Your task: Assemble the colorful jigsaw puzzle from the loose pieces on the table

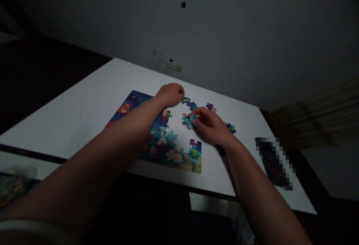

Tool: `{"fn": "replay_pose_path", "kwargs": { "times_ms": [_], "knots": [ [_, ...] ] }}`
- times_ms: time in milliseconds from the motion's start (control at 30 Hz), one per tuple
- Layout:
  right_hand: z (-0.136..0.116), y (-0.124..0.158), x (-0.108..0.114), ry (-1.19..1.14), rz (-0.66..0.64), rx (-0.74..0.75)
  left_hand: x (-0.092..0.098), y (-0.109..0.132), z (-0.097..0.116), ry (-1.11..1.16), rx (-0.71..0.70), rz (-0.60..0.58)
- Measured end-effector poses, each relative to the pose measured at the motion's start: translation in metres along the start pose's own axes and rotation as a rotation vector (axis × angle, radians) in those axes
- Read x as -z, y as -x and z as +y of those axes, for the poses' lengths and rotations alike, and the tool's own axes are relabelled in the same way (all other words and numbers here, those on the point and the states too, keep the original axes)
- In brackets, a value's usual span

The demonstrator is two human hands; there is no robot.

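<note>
A partly assembled jigsaw puzzle (pixel 162 144) with rabbits on a blue-green ground lies on the white table, with a gap on its right side. My right hand (pixel 209 123) pinches a teal puzzle piece (pixel 187 121) just above that gap. Over the puzzle's far edge reaches my left hand (pixel 171 93), its fingers curled closed; whatever may be inside them is hidden. Close to its fingertips are a blue and yellow piece (pixel 185 100) and another blue piece (pixel 192 106). My left forearm covers much of the puzzle's middle.
A purple piece (pixel 211 107) and a dark blue piece (pixel 230 127) lie loose to the right. Farther right is a pixelated dark item (pixel 273 163). The white table (pixel 73 107) stands near a wall with sockets (pixel 173 66). A curtain (pixel 308 114) hangs at right.
</note>
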State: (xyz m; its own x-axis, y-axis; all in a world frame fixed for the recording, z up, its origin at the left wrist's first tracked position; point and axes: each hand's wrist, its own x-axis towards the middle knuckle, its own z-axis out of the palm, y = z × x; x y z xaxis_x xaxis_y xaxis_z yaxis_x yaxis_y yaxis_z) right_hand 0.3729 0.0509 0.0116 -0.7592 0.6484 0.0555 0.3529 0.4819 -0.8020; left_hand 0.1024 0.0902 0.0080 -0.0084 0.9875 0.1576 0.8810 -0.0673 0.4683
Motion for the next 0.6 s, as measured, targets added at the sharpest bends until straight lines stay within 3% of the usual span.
{"fn": "replay_pose_path", "kwargs": {
  "times_ms": [100,233,433,600],
  "knots": [
    [-0.013,-0.001,-0.009,0.041,-0.006,0.105,0.0,0.001,0.001,0.017,-0.001,0.009],
    [-0.024,-0.004,-0.022,0.054,-0.015,0.104,0.0,0.002,0.004,0.038,0.01,0.015],
    [-0.026,-0.004,-0.028,0.076,-0.015,0.159,0.002,0.003,0.006,0.027,0.017,0.02],
    [-0.024,-0.005,-0.033,0.039,0.064,0.2,0.003,0.005,0.008,0.029,0.015,0.015]
  ]
}}
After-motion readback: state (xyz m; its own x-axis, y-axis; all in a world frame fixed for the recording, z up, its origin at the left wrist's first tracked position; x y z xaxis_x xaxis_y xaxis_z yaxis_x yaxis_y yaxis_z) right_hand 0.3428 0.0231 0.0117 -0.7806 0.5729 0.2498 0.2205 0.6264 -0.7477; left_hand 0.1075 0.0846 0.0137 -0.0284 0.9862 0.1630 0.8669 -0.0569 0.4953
